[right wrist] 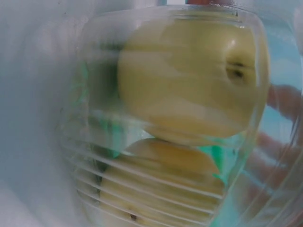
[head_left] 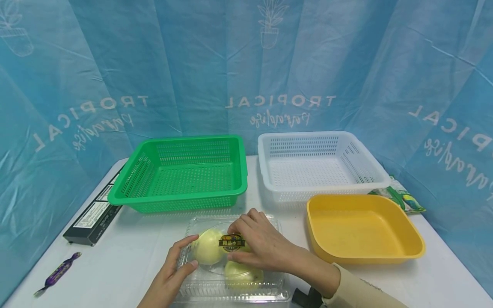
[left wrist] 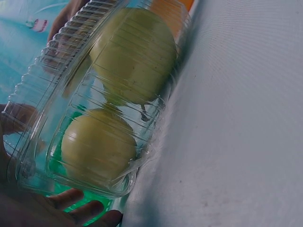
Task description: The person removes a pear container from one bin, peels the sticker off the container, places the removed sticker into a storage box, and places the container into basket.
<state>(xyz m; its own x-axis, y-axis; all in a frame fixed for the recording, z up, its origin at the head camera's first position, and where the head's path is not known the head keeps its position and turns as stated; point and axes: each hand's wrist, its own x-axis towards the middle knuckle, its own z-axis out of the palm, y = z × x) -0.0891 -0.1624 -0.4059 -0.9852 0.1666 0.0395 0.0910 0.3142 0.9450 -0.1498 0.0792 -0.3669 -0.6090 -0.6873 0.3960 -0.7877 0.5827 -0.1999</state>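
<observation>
**Clear fruit box (head_left: 215, 291) lay between the two hands, touched from the left and from above**

Landmark for all places: the clear fruit box. It sat on the white table (head_left: 131, 261), its ridged plastic walls around pale yellow-green fruits (head_left: 208, 250); at least two were plainly seen. A dark label (head_left: 231, 243) was on its top.

Left hand (head_left: 169, 271): at the box's left edge. Thumb and forefinger were spread apart, their tips against the plastic; in the left wrist view the other fingers extended loosely just beside the box wall. The hand steadied that side without clenching.

Right hand (head_left: 261, 244): over the right part of the box top, fingers bent, forefinger and thumb on either side of the label. Whether these pinched the label or only rested on the lid could not be told; the right wrist view showed mainly fruit through plastic.

Surroundings: the green basket (head_left: 177, 200) stood behind the box to the left, the white basket (head_left: 327, 187) behind to the right, and the yellow tub (head_left: 367, 259) to the right. A purple-wrapped sweet (head_left: 57, 274) lay well to the left of the box.
</observation>
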